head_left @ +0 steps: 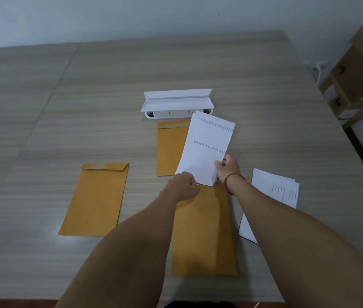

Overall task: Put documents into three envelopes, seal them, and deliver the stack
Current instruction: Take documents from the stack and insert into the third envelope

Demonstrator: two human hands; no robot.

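Observation:
Three tan envelopes lie on the wooden table. The near envelope [205, 232] lies between my forearms with its mouth at the far end. My left hand [183, 185] grips that mouth at its left corner. My right hand [228, 168] pinches the right edge of a folded white document [205, 150], whose lower end sits at the envelope's mouth. A second envelope [97, 200] lies to the left with its flap open. The third envelope [169, 147] lies farther back, partly covered by the document. A stack of white documents [276, 192] lies to the right, partly hidden by my right forearm.
A white socket box with its lid raised [177, 103] sits in the table behind the envelopes. Cardboard boxes on a wooden shelf [358, 74] stand beyond the table's right edge. A pale wall runs behind the table.

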